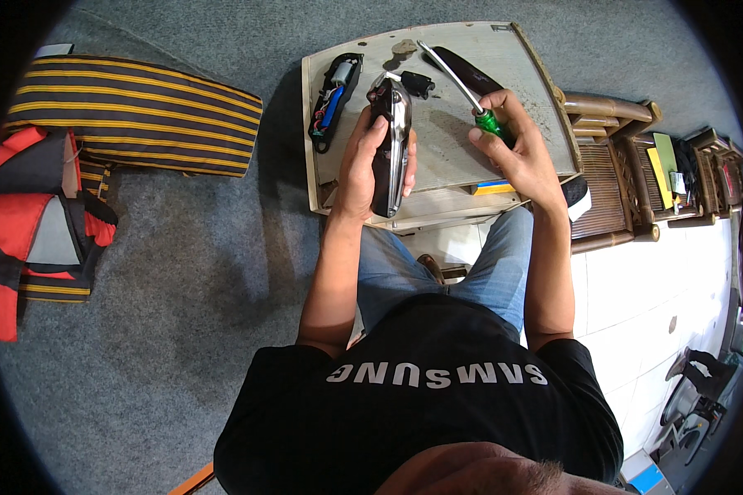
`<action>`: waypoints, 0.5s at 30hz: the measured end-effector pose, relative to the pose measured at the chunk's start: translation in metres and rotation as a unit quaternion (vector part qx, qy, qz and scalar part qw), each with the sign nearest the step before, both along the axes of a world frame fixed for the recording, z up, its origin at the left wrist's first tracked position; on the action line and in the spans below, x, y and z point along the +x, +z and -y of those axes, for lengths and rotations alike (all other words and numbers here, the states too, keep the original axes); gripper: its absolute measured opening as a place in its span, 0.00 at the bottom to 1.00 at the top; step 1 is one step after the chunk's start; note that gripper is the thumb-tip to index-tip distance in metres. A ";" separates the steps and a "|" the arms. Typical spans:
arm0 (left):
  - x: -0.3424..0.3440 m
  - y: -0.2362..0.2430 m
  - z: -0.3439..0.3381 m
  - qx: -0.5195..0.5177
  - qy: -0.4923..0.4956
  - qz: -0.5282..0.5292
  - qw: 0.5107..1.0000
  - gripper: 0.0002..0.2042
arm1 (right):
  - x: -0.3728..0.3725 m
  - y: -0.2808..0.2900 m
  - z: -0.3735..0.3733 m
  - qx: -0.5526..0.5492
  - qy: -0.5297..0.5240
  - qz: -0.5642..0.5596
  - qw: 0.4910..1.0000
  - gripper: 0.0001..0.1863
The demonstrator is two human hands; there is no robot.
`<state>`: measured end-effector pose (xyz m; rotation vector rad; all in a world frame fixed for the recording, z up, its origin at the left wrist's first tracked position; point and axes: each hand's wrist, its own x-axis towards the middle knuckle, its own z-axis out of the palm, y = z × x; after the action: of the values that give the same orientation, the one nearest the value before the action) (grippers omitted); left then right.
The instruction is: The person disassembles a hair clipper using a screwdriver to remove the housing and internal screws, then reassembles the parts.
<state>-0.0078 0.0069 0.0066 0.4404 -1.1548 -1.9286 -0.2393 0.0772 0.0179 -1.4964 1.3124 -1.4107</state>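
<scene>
The person sits over a small, worn bench (470,157) with a pale, stained top. The left hand (363,161) is closed around a hair clipper (390,144), a dark body with a shiny silver side, held upright above the front part of the bench with its blade end pointing away from the person. The fingers wrap around the clipper's right side and the thumb lies along its left.

The right hand (516,148) grips a screwdriver (462,87) by its green handle, fingers curled shut around it. The metal shaft slants up and to the left, its tip over the far part of the bench, clear of the clipper.

On the bench, to the left of the clipper, lies an opened clipper shell (334,99) with a blue cell and coloured wires showing inside. Just beyond the held clipper sits a small black part (417,82). A long dark cover (466,73) lies under the screwdriver shaft near the far edge.

The bench stands on grey carpet (182,272). To the far left lies a dark cushion with yellow stripes (136,111), and next to it red and grey cloth (33,214). On the right stands a bamboo rack (627,181) next to white floor tiles (636,297).
</scene>
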 end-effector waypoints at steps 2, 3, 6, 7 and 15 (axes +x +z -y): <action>0.000 -0.001 0.001 0.002 -0.007 -0.017 1.000 0.21 | 0.000 0.000 0.000 0.005 -0.001 0.000 1.000 0.16; 0.000 0.000 0.001 -0.012 -0.002 -0.002 1.000 0.22 | 0.000 0.000 0.000 0.007 -0.001 0.000 1.000 0.16; 0.000 0.001 0.001 -0.054 0.013 0.044 0.997 0.25 | 0.000 0.001 0.000 0.005 -0.005 -0.012 1.000 0.16; 0.000 0.001 0.000 -0.067 0.018 0.060 0.996 0.26 | 0.000 0.001 0.000 0.005 -0.005 -0.009 1.000 0.16; -0.001 0.004 -0.002 -0.092 0.040 0.095 0.990 0.31 | 0.000 0.001 0.000 -0.001 -0.005 -0.008 1.000 0.16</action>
<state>-0.0088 0.0093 0.0104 0.5714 -1.4026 -1.7214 -0.2392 0.0775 0.0185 -1.5071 1.3293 -1.4099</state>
